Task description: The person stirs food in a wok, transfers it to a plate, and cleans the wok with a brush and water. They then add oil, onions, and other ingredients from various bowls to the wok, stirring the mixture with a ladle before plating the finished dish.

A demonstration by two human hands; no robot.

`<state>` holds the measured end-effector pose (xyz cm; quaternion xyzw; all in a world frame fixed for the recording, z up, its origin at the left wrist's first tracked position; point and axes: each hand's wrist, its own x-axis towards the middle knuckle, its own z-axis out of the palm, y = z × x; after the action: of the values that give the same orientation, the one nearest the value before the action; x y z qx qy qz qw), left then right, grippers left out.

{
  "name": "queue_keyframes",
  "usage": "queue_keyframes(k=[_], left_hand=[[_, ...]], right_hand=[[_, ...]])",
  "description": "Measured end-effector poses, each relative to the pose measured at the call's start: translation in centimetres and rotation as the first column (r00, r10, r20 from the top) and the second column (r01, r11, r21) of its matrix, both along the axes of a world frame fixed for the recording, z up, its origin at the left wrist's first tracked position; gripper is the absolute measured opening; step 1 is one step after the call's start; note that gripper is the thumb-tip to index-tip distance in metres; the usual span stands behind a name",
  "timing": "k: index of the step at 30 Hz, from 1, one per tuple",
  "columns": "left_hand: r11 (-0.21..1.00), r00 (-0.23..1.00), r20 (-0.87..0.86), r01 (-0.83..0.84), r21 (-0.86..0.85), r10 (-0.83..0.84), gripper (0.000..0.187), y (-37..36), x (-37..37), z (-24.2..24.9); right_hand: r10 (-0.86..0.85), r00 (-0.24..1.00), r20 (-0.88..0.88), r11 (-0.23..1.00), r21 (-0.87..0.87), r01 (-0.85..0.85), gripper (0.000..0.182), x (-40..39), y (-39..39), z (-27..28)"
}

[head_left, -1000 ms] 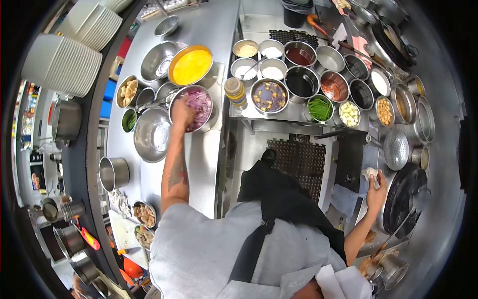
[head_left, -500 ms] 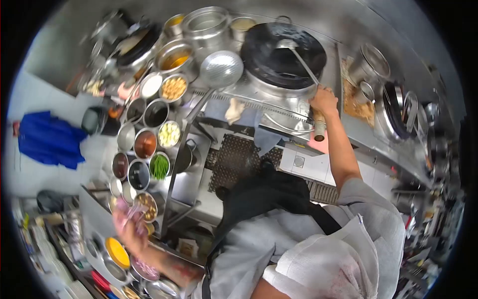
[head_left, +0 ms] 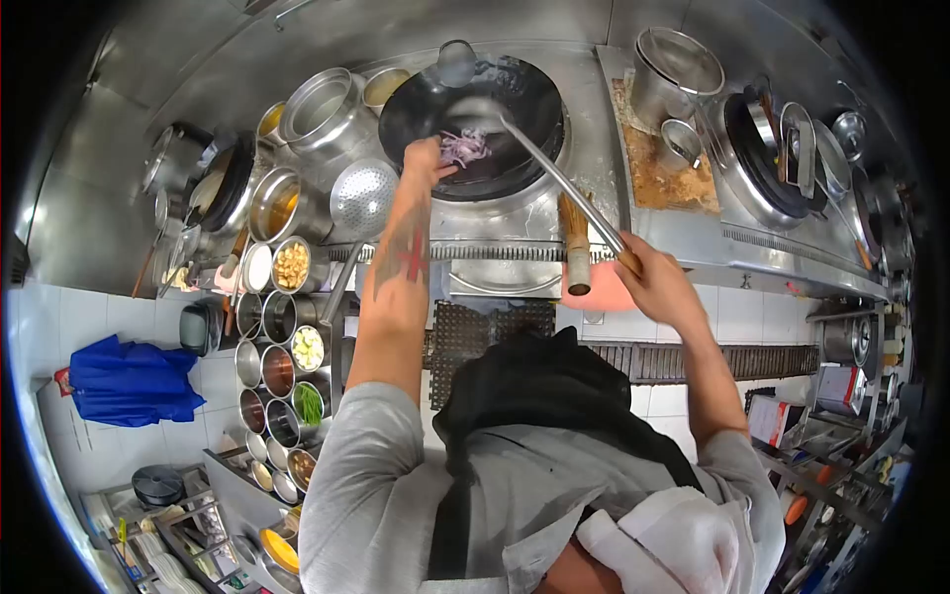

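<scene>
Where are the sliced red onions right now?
In the head view, the sliced red onions lie in the black wok at top centre, just beyond the left hand.

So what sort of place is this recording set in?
Most likely a commercial restaurant kitchen: a black wok on a steel range, rows of metal ingredient tins, and stockpots beside it.

You have one view only, from the camera on your head, looking steeply down past your own shoulders with a wide fisheye bend. The wok (head_left: 473,119) sits at twelve o'clock, the condiment bowls (head_left: 282,371) at nine, fairly near; the edges curve away.
</scene>
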<state>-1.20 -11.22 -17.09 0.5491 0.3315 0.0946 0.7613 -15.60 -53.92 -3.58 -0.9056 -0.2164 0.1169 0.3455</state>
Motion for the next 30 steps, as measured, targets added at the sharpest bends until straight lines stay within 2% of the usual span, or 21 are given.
queue_keyframes(k=[1, 2, 3, 4, 5, 7, 11, 13, 14, 16, 17, 18, 19, 21, 23, 25, 26, 27, 28, 29, 30], left_hand=[[0.942, 0.997, 0.033, -0.077, 0.326, 0.070, 0.014, 0.6, 0.8, -1.7], [0.401, 0.997, -0.049, 0.021, 0.916, 0.059, 0.017, -0.2, -1.1, -1.5], [0.344, 0.988, 0.145, -0.152, 0.927, 0.047, 0.019, -2.1, -2.7, -2.4], [0.314, 0.988, 0.152, -0.154, 0.937, 0.029, 0.019, -5.0, -5.0, -0.9], [0.455, 0.996, 0.082, -0.063, 0.889, -0.023, 0.017, -6.6, -6.5, -0.7], [0.206, 0.983, 0.086, -0.052, 0.977, -0.160, 0.020, -8.0, -8.6, -2.0], [0.212, 0.952, 0.152, -0.096, 0.972, -0.266, 0.030, -7.8, -10.5, -1.2], [0.187, 0.941, 0.105, -0.045, 0.981, -0.322, 0.037, -7.1, -11.9, -0.4], [0.196, 0.946, 0.111, -0.051, 0.979, -0.306, 0.037, -6.9, -12.9, -0.4], [0.412, 0.977, 0.022, 0.069, 0.909, -0.213, 0.039, -6.1, -15.7, -0.7], [0.465, 0.981, 0.027, 0.068, 0.883, -0.194, 0.038, -5.7, -17.6, -1.3], [0.515, 0.984, 0.034, 0.063, 0.855, -0.176, 0.037, -5.1, -19.7, -1.7], [0.532, 0.989, 0.016, 0.065, 0.844, -0.146, 0.035, -4.7, -22.1, -1.3], [0.638, 0.997, 0.044, 0.004, 0.770, -0.059, 0.032, -3.2, -27.3, -2.3], [0.710, 0.997, 0.024, -0.065, 0.701, 0.067, 0.028, -1.5, -32.7, -4.5], [0.764, 0.987, -0.014, -0.115, 0.635, 0.160, 0.026, -0.9, -37.5, -6.5], [0.800, 0.980, -0.058, -0.119, 0.587, 0.188, 0.025, -0.9, -40.0, -7.8], [0.836, 0.977, -0.138, -0.061, 0.545, 0.161, 0.021, -0.7, -42.5, -9.9], [0.839, 0.998, -0.061, 0.024, 0.543, 0.012, 0.026, -0.6, -44.9, -11.9], [0.784, 0.957, -0.250, 0.267, 0.560, -0.147, 0.035, -0.6, -47.4, -14.3], [0.721, 0.828, -0.536, 0.471, 0.508, -0.163, 0.043, -1.6, -49.8, -14.4]], right_hand=[[0.004, 1.000, 0.003, 1.000, 0.001, -0.004, 0.046, -0.3, -1.2, 0.9], [0.061, 0.998, -0.016, 0.997, -0.037, -0.062, 0.049, -0.6, -2.3, 1.6], [0.115, 0.993, -0.036, 0.990, -0.073, -0.118, 0.051, -0.5, -2.8, 1.9], [0.194, 0.979, 0.055, 0.980, -0.064, -0.191, 0.056, 0.0, -2.8, 0.8], [0.190, 0.982, 0.016, 0.974, -0.126, -0.187, 0.057, 1.0, -1.9, -0.6], [0.173, 0.985, 0.020, 0.975, -0.143, -0.169, 0.058, 5.3, 1.1, -5.2], [0.127, 0.984, 0.121, 0.992, -0.040, -0.123, 0.056, 12.8, 7.8, -10.4], [-0.125, 0.982, 0.141, 0.990, 0.086, 0.113, 0.054, 13.1, 10.7, -10.7], [-0.108, 0.983, 0.146, 0.992, 0.077, 0.097, 0.054, 13.6, 12.4, -11.7], [-0.217, 0.952, 0.216, 0.976, 0.061, 0.209, 0.053, 15.1, 15.6, -14.2], [-0.208, 0.955, 0.210, 0.978, 0.054, 0.201, 0.053, 14.7, 15.9, -12.2], [-0.164, 0.981, -0.104, 0.982, 0.073, 0.172, 0.053, 15.0, 16.0, -9.7], [-0.099, 0.912, -0.399, 0.984, 0.098, 0.150, 0.053, 15.2, 16.5, -7.6], [-0.033, 0.962, -0.272, 0.994, 0.089, 0.060, 0.053, 14.9, 18.0, -7.1], [0.014, 0.973, 0.230, 0.994, 0.100, -0.038, 0.053, 14.5, 21.4, -7.1], [0.077, 0.944, 0.322, 0.978, 0.161, -0.135, 0.059, 18.0, 26.9, -7.1], [0.126, 0.974, -0.188, 0.982, 0.165, -0.096, 0.065, 17.8, 29.7, -3.1], [0.174, 0.965, 0.198, 0.974, 0.111, -0.199, 0.060, 20.6, 32.8, -4.3], [0.209, 0.804, 0.557, 0.962, 0.030, -0.271, 0.054, 23.7, 36.2, -5.2], [0.209, 0.795, 0.569, 0.961, 0.030, -0.273, 0.054, 24.5, 39.4, -4.3], [0.291, 0.804, 0.519, 0.957, -0.162, -0.241, 0.048, 24.7, 42.9, -3.5]])
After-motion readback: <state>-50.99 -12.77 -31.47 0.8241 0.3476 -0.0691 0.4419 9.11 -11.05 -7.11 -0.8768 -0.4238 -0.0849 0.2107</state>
